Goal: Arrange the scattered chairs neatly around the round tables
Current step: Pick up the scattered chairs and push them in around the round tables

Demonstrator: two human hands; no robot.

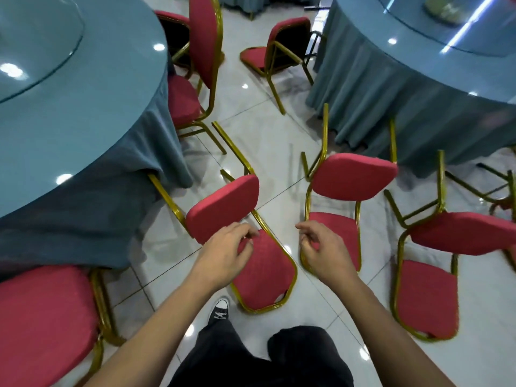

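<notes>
Red-cushioned chairs with gold frames lie tipped over on the tiled floor between two round tables in blue cloths, the left table (69,88) and the right table (418,62). One fallen chair (223,208) lies on its back right in front of me. My left hand (226,252) hovers over its backrest with fingers loosely curled, holding nothing. A second fallen chair (351,177) lies to its right. My right hand (324,247) hangs beside that chair's backrest, fingers also loosely curled and empty.
A third fallen chair (446,241) lies at the right. Another toppled chair (282,48) rests further back by the right table. Two upright chairs (201,43) stand at the left table's edge, and a chair seat (44,325) is at lower left.
</notes>
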